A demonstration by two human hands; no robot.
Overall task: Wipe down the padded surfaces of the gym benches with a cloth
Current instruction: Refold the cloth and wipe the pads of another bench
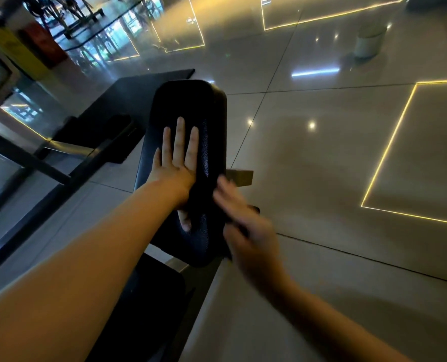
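Two hands are on show, and both are up at the long black pad (188, 105) of the gym bench, which rises tilted away from the camera over a shiny tiled floor (321, 158). The left hand (176, 165) lies flat on the pad's middle, fingers (180, 137) straight and spread. Its grip is wide apart, pressing down and clamped on nothing. The right hand (245, 223) is at the pad's right edge, lower down, and it's a smear of blur. A dark streak shows among its fingers. It could be the cloth or it could be the pad's side, and I cannot tell whether that grip is together, apart or clamped on anything. No cloth shows plainly anywhere on the pad. My read is that this is the wiping step on the back pad, with the left hand steadying it while the right works the edge. The task looks to be partway through, since the seat (149, 296) below has neither hand on it. The next move, by my judgement, calls for a firm flat sweep along the pad's length from the top end down. The left hand would need to lift clear so the strip under its palm gets covered, and then it's down to the seat.
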